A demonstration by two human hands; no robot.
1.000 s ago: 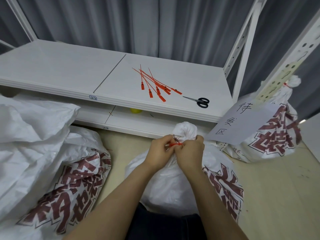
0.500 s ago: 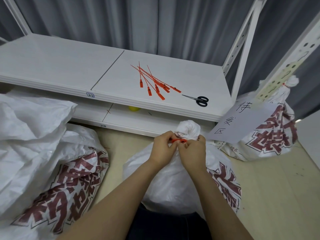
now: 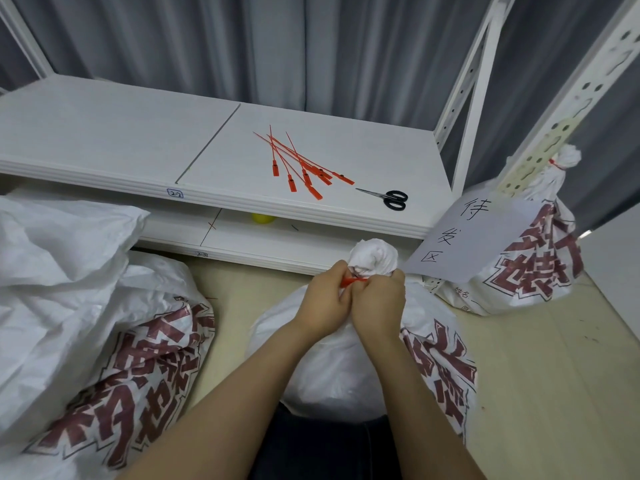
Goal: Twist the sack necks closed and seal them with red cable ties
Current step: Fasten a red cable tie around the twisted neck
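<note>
Red cable tie (image 3: 354, 280), pinched by left hand (image 3: 325, 306), right hand (image 3: 379, 304)

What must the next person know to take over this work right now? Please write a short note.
Left hand and right hand: both pinch the red tie at the twisted neck of the middle sack.
Spare ties and scissors lie on the shelf.
Done: the right sack is tied.
To do: pull this tie tight, then check the left sack; its neck is out of view.
</note>
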